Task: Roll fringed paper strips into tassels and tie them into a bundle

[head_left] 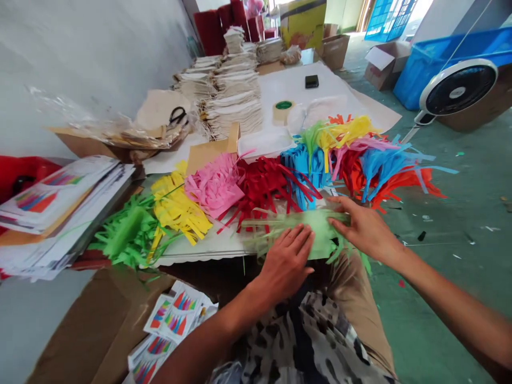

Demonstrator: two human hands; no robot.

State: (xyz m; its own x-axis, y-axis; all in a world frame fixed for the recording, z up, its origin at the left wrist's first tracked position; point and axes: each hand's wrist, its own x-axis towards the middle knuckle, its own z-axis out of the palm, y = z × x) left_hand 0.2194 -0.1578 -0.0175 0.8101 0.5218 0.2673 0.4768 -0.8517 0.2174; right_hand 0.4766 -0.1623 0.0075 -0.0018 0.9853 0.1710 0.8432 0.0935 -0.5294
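A light green fringed tissue-paper tassel (pixel 320 229) lies at the table's front edge, its strips blurred to the left. My left hand (pixel 286 256) rests on it with fingers stretched out flat. At its right end is my right hand (pixel 360 226), thumb and index finger apart, touching the paper's edge. Behind and beside the hands are more fringed bundles: a dark red one (pixel 262 184), a pink one (pixel 216 184), a yellow one (pixel 180 205), a green one (pixel 130 232) and a blue one (pixel 306 168).
Further bundles, including a light blue one (pixel 384 162), spread to the right. Tape roll (pixel 284 109), phone (pixel 311 81) and stacked off-white bundles (pixel 234 114) stand behind. Printed sheets (pixel 52 197) are at left, scissors (pixel 177 115) behind them. A fan (pixel 458 90) is at right.
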